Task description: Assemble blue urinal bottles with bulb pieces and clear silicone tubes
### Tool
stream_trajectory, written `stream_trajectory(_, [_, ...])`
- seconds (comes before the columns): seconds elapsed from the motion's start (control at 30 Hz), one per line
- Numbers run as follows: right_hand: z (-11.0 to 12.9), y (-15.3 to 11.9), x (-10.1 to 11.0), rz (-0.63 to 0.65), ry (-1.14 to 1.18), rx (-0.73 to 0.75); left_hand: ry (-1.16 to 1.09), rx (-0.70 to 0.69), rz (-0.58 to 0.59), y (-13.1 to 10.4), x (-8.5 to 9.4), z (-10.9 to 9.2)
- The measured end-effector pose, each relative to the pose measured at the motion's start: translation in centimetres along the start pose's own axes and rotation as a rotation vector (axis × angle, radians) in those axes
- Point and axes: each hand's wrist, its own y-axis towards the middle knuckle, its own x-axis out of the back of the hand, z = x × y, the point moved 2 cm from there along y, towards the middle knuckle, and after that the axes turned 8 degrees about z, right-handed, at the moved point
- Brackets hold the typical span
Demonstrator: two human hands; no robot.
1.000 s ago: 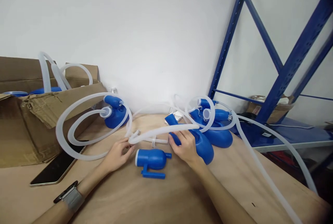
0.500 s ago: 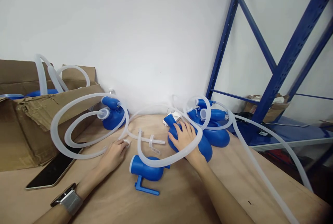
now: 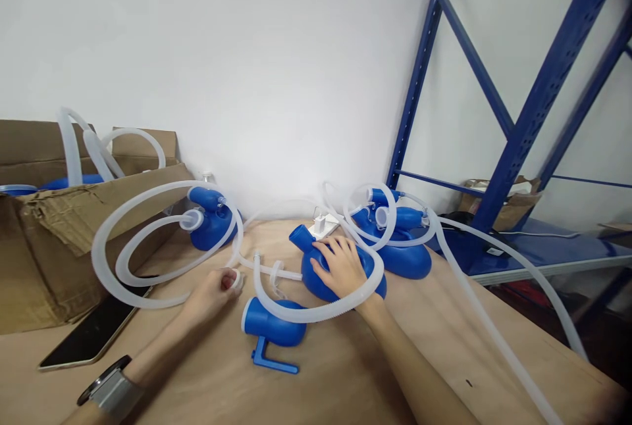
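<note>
My right hand lies over a blue plastic bottle, fingers spread across its top and gripping it. The bottle's uncapped neck points up and left. Pinched in my left hand is a small round white cap, partly covered by the fingers. Between my hands a blue cup-like piece with a white rim lies on its side, an angled blue handle in front of it. A translucent corrugated hose curves over that piece and passes across my right wrist. A clear strap lies behind it.
At left stand an open cardboard box with hoses and a phone. Another blue bottle with coiled hose sits behind my left hand; more blue bottles are at right. A blue metal shelf adjoins the table.
My right hand and the blue bottle have shifted left, toward the cup-like piece. My left hand has turned, and the white cap now shows tilted up between its fingers.
</note>
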Motion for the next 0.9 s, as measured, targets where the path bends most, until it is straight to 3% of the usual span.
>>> stream_trajectory(0.1, [0.1, 0.0, 0.1, 0.0, 0.026, 0.014, -0.047, -0.056, -0.115, 0.0, 1.5, -1.3])
stream_trajectory(0.23, [0.1, 0.1, 0.2, -0.014, 0.064, 0.027, -0.19, 0.04, -0.216, -0.7, 3.1, -2.9])
stream_trajectory(0.3, [0.0, 0.2, 0.5, -0.012, 0.098, 0.045, -0.225, 0.025, -0.219, -1.1, 3.5, -4.2])
stream_trajectory(0.47, [-1.0, 0.5, 2.2, -0.004, 0.238, 0.118, -0.122, -0.277, -0.095, -0.3, 3.5, -9.4])
stream_trajectory(0.53, [-1.7, 0.4, 2.7, -0.057, 0.264, 0.058, -0.032, -0.379, -0.05, 1.0, 3.2, -11.6])
stream_trajectory(0.63, [-2.7, 0.3, 2.3, -0.048, 0.224, -0.064, -0.003, -0.403, 0.045, 3.3, 2.7, -13.6])
stream_trajectory(0.8, [-3.0, 0.2, 1.0, 0.06, 0.154, -0.145, -0.097, -0.395, 0.258, 5.8, 1.6, -14.0])
stream_trajectory(0.9, [-3.0, 0.2, 0.8, 0.056, 0.155, -0.144, -0.209, -0.351, 0.254, 6.1, 1.8, -13.3])
